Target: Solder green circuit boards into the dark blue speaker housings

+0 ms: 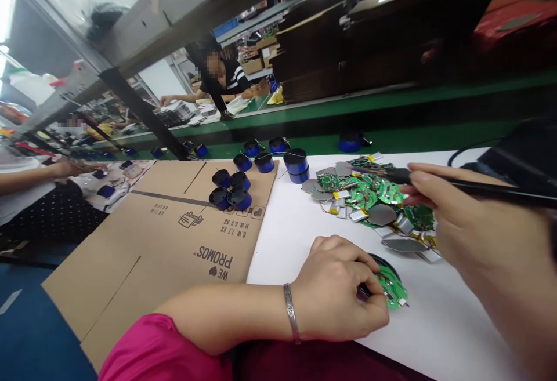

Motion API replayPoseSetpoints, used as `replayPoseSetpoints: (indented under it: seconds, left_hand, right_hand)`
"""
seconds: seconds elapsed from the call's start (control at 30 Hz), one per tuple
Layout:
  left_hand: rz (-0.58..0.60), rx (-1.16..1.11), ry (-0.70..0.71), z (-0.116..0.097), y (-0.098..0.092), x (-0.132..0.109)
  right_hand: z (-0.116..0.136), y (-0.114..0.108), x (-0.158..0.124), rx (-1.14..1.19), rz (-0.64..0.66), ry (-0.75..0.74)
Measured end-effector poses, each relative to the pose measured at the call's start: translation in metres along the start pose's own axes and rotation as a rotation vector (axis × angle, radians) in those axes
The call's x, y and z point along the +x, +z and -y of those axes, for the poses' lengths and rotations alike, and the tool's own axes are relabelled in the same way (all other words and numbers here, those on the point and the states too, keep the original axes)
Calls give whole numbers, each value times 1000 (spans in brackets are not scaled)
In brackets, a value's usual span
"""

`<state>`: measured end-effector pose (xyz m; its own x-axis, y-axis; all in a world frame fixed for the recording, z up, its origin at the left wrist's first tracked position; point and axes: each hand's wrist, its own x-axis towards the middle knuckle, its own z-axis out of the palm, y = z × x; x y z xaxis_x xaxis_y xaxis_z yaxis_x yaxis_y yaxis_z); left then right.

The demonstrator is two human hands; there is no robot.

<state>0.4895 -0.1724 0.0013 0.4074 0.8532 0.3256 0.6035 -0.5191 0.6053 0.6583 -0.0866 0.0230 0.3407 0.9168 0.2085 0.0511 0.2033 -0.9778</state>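
Observation:
My left hand (342, 288), with a silver bracelet on the wrist, is closed on a round black housing that lies low over the white sheet. A green circuit board (393, 288) sits against this housing and sticks out to the right of my fingers. The rest of the housing is hidden under the hand. My right hand (474, 224) grips a black soldering iron (470, 187) by its handle. Its thin tip points left, above a heap of green circuit boards (365, 192) with silver battery packs and grey discs.
Several blue round housings (239, 198) stand on a flat cardboard sheet (174, 253); two more are stacked (296, 165) beside it. Another blue housing (350, 141) rests on the green bench. A metal shelf frame crosses above. Other people work at left and across the bench.

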Motion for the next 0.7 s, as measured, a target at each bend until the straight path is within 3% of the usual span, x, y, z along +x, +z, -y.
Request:
replayPoseSetpoints:
  seconds: [0.13,0.23,0.37,0.7]
  left_hand:
    - [23,6,-19,0,0,1]
    - [47,20,-35,1,0,1]
    - [53,29,-15,3,1,1]
    - [12,-7,-1,6,3,-1]
  right_hand:
    - [-17,41,17,156,51,106]
    - [-27,56,16,211,53,178]
    - [-30,59,12,224,60,205]
    - [-33,54,9,217,52,95]
